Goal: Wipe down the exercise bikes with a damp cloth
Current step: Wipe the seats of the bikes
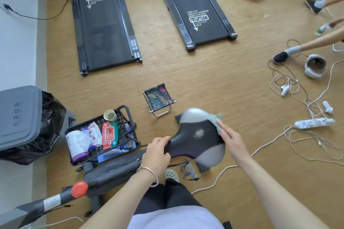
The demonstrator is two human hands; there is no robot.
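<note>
Left hand wrapped around the narrow nose of the bike saddle, steadying it. Right hand flat, fingers extended, pressing the green cloth against the saddle's right rear edge; cloth mostly hidden under the palm. Saddle sits just ahead of the person, over the bike frame, red knob lower left.

Pale worn or dusty patch mid-saddle looks untouched. Probably early in the saddle pass.

Risks:
- White cable runs along the floor right beside the feet and pedal. Stepping round the bike could snag it.
- Cloth grip is palm pressure only. A fast stroke off the curved grey edge could drop it.
- If the cloth is too wet, drips land near the power strip further right.

Supply cart with wipes is just left, folding stool beyond. Two treadmills far back, another person's legs at right.
</note>
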